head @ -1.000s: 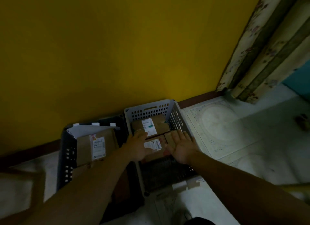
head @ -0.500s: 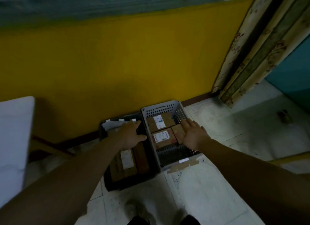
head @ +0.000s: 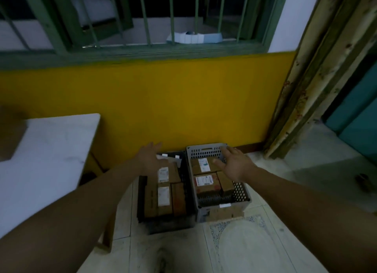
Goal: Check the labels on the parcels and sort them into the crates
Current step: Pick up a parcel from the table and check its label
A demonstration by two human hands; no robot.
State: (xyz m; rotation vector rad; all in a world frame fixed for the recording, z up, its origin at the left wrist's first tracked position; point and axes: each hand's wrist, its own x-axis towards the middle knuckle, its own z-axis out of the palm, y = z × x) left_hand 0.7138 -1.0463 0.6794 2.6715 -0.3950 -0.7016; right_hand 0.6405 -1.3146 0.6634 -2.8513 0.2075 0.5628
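Two crates on the tiled floor, side by side against the yellow wall (head: 183, 101): black plastic crate (head: 142, 199) left, grey perforated plastic crate (head: 242, 193) right. Left hand (head: 150, 157) above the black one, right hand (head: 234, 163) above the grey one, fingers spread, holding nothing. Three brown cardboard parcels (head: 206, 184) visible in each crate, below the fingers.

Pale tiled floor (head: 265, 242): black crate (head: 142, 201) and grey crate (head: 243, 191) side by side against the yellow wall. White-topped table (head: 51, 150) stands left, a brown box (head: 10, 134) on it.
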